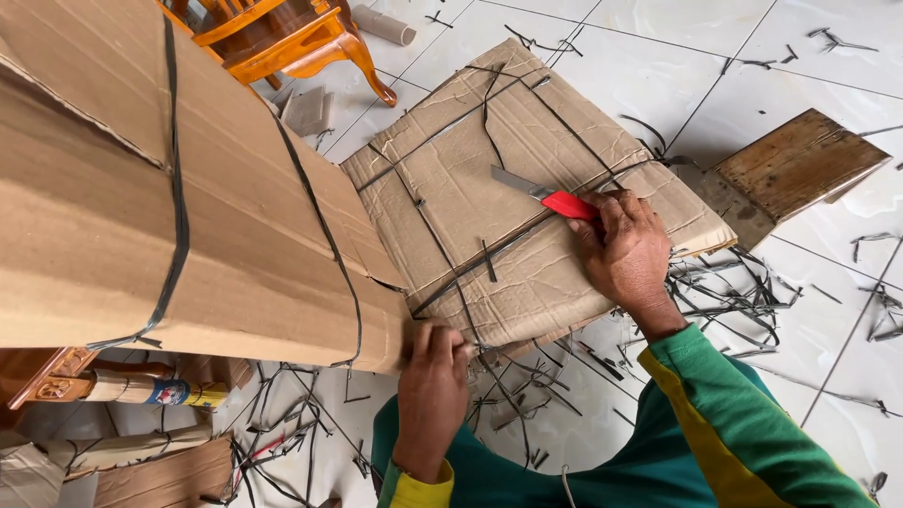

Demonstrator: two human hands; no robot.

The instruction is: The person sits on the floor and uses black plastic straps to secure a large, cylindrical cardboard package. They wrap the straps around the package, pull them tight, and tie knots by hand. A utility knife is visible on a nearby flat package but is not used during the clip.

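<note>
My right hand [628,249] grips a red-handled utility knife [547,197], its blade lying flat on a crumpled sheet of cardboard [527,160] crossed by black plastic straps [442,240]. My left hand [431,381] is closed on the near corner of a large cardboard-wrapped piece [122,207], which fills the left side and is bound by black straps [176,207]. Both sleeves are green with yellow trim.
Cut strap scraps [743,292] litter the white tiled floor. A carved wooden furniture leg [310,42] stands at the top, a wooden board [800,165] lies to the right, and a cardboard tube [384,25] lies at the top. More cardboard and a wrapped leg [141,388] sit lower left.
</note>
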